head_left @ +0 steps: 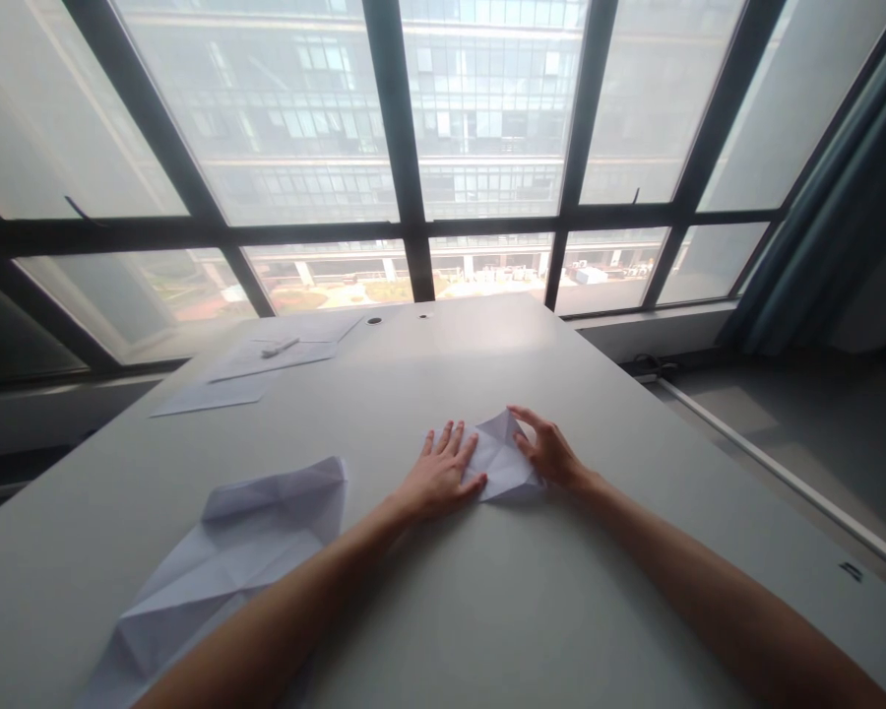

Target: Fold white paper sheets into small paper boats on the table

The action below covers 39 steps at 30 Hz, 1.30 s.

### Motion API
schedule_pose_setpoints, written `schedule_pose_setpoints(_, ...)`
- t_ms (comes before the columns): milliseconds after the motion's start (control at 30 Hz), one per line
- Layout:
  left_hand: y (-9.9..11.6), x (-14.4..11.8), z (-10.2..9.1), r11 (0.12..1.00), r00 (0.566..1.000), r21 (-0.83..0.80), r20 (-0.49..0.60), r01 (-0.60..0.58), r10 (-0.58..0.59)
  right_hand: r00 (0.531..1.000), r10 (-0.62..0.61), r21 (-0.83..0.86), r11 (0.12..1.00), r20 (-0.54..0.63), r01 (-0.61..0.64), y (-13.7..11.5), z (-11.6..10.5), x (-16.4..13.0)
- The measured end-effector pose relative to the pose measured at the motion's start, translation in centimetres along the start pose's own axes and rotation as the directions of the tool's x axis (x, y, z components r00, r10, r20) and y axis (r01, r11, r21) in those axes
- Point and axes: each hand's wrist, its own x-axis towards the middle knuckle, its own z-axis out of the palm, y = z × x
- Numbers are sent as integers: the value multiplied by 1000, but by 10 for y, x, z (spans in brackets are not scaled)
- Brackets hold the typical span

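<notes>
A small white folded paper [500, 458], creased into angled flaps, lies flat on the grey table [487, 591], well right of the large creased sheet [221, 561].

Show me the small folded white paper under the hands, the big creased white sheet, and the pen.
small folded white paper [502, 461], head view, middle of its top face
big creased white sheet [228, 556], head view, centre crease
white pen [280, 347], head view, barrel

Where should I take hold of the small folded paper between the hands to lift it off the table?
Probably at its raised far corner, coming from the window side. The small folded paper lies mostly flat on the table, with the left hand pressing its left edge and the right hand at its right edge. Only that upper point looks lifted enough to pinch; the near edge sits flush.
</notes>
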Motion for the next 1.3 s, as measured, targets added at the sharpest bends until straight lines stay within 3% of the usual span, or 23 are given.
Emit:
schedule_pose_setpoints(200, 2, 1, -3, 999, 1000, -45, 11, 21, -20, 991, -96, 190, 979, 98, 76, -12, -4, -5)
schedule_pose_setpoints(433, 2, 3, -3, 996, 999, -83, -3, 40, -40, 928, -193, 132, 979, 319, 158, -16, -3, -7)
schedule_pose_setpoints(600, 3, 2, -2, 999, 1000, -52, 20, -9, 10, 936, -251, 84, 968, 248, 237, -11, 3, -5)
schedule_pose_setpoints(733, 4, 1, -8, 998, 1000, -57, 29, -10, 11, 932, -244, -88, 957, 268, 276, -8, 6, -4)
schedule_pose_setpoints(900, 7, 1, -11, 1000, 998, -21, -70, -9, 8, 933, -187, -185, 950, 308, 251, -8, 7, -3)
schedule_pose_setpoints(1133, 5, 3, -2, 994, 998, -106, -62, -37, 30, 924, -254, -194, 929, 285, 315, -11, 5, -3)
schedule_pose_setpoints(1300, 2, 4, 2, 997, 998, -75, -59, -18, 14, 873, -393, -62, 902, 288, 427, -20, 8, -6)
